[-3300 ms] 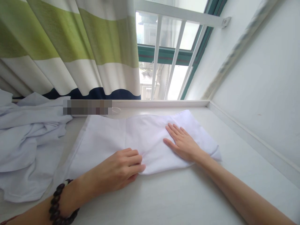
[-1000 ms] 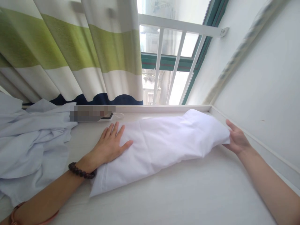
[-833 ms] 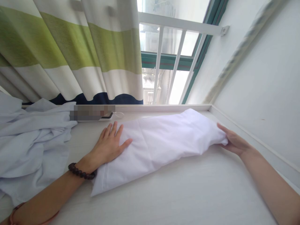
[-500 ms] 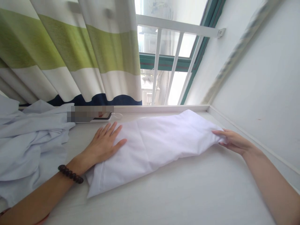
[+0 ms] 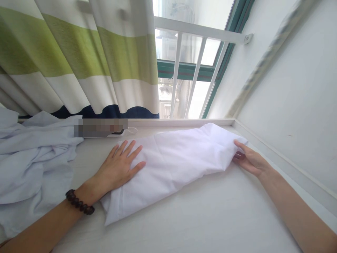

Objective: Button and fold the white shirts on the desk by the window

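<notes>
A folded white cloth [image 5: 173, 158] lies slantwise across the white surface [image 5: 200, 214]. My left hand [image 5: 119, 167], with a dark bead bracelet at the wrist, rests flat on the cloth's left end, fingers spread. At the right end, my right hand [image 5: 249, 158] grips the cloth's edge, thumb on top and fingers underneath, partly hidden by the fabric.
Crumpled pale cloth [image 5: 37, 161] lies at the left. Behind my left hand is a partly blurred flat device [image 5: 117, 133] with a white cord. A raised ledge [image 5: 184, 122] runs along the back, below a striped curtain [image 5: 126, 56] and white railing [image 5: 197, 28]. A wall [image 5: 302, 91] stands right.
My right hand has moved left with the cloth's right end, which is folded in a little more. My left hand and the cloth's near left corner have shifted slightly right.
</notes>
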Tool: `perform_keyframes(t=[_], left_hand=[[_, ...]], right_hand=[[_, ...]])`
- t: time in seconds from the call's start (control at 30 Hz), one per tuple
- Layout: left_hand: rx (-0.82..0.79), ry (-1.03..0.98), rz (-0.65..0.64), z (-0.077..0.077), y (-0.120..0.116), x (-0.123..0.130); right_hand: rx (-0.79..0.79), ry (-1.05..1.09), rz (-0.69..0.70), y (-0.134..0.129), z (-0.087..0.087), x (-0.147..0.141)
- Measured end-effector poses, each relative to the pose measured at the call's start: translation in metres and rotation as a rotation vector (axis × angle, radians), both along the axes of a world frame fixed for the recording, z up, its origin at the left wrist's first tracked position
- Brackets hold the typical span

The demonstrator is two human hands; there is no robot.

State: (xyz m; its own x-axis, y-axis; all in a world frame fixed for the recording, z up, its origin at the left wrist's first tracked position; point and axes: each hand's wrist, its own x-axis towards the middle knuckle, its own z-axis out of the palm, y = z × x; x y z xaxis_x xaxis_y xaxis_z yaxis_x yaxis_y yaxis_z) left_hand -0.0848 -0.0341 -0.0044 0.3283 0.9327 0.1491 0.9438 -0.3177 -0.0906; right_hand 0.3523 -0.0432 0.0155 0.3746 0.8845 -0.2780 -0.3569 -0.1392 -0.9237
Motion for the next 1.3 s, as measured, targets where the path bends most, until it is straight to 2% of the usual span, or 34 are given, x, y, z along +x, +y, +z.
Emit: perform_keyframes(t=[0.13,0.27,0.47,0.57,0.67,0.73,0.83,0.9,0.93,1.0,1.1,1.17,1.23,1.3], left_hand=[[-0.025,-0.004,0.003,0.003,0.0,-0.001],[-0.024,-0.034,-0.009,0.003,0.003,-0.003],[-0.05,-0.08,-0.023,0.002,0.006,-0.006],[-0.082,-0.145,-0.055,-0.002,0.01,-0.01],[-0.12,-0.305,-0.075,-0.003,0.016,-0.013],[-0.081,-0.429,-0.078,0.002,0.02,-0.016],[0.024,-0.584,-0.043,0.019,0.023,-0.02],[-0.073,-0.793,0.017,0.031,0.024,-0.024],[-0.192,-0.948,0.052,0.035,0.024,-0.027],[-0.485,-1.273,0.122,0.04,0.025,-0.033],[-0.812,-1.564,0.182,0.039,0.025,-0.041],[-0.883,-1.605,0.185,0.036,0.024,-0.042],[-0.852,-1.563,0.182,0.034,0.023,-0.039],[-0.774,-1.504,0.199,0.032,0.023,-0.034]], right_hand=[[-0.071,-0.194,0.041,-0.001,0.002,0.011],[-0.163,-0.39,-0.02,-0.002,0.001,0.026],[-0.205,-0.493,0.1,-0.009,0.007,0.03],[-0.124,-0.503,0.056,-0.008,0.013,0.029],[0.059,-0.553,-0.006,-0.001,0.033,0.02],[0.162,-0.63,-0.001,0.007,0.056,0.002],[0.317,-0.779,0.144,0.018,0.094,-0.053],[0.437,-0.848,0.329,0.019,0.11,-0.107],[0.52,-0.891,0.421,0.017,0.113,-0.136],[0.645,-1.075,0.599,0.008,0.106,-0.196],[0.684,-1.412,0.899,-0.014,0.072,-0.266],[0.676,-1.516,1.1,-0.027,0.045,-0.29],[0.684,-1.53,1.119,-0.035,0.026,-0.296],[0.635,-1.508,1.087,-0.039,0.017,-0.292]])
